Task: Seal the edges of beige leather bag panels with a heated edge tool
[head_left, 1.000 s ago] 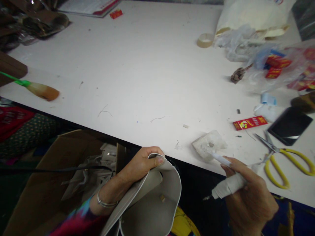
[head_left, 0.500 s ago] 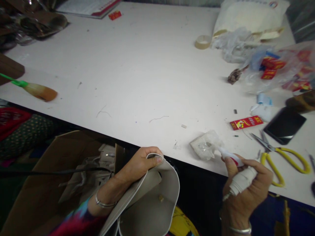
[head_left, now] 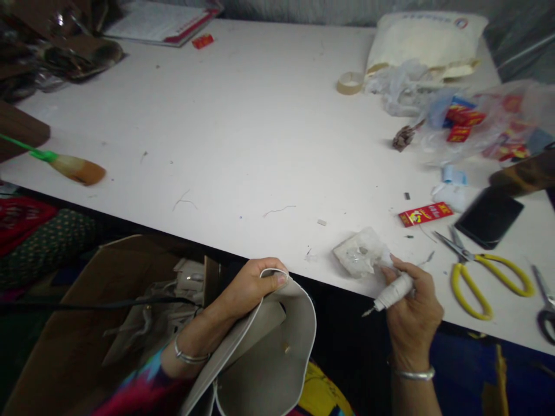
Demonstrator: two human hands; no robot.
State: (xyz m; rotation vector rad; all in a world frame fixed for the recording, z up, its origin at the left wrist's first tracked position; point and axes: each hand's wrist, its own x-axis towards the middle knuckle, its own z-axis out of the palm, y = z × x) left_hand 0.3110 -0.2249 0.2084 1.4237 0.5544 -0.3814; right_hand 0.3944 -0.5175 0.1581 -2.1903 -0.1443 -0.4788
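Observation:
My left hand (head_left: 255,289) pinches the top rim of an open light-grey bag-like piece (head_left: 273,358) at the table's front edge; a small gold-coloured fitting shows inside it. At the right, my right hand (head_left: 410,300) is wrapped round a white-wrapped tool (head_left: 393,292) whose thin metal tip points down and left. The fingertips of that hand are at a crumpled clear plastic packet (head_left: 358,252) on the table; what they pinch there is too small to tell.
Yellow-handled pliers or scissors (head_left: 470,257), a black phone (head_left: 489,216) and a red box (head_left: 426,214) lie right. Beyond are plastic bags (head_left: 472,124) and a tape roll (head_left: 350,83). A glue bottle (head_left: 76,167) is left; an open carton (head_left: 104,277) stands below.
My right hand has moved left to the plastic packet, and the white and red item at its fingertips no longer shows. The view has shifted slightly; my left hand keeps its hold.

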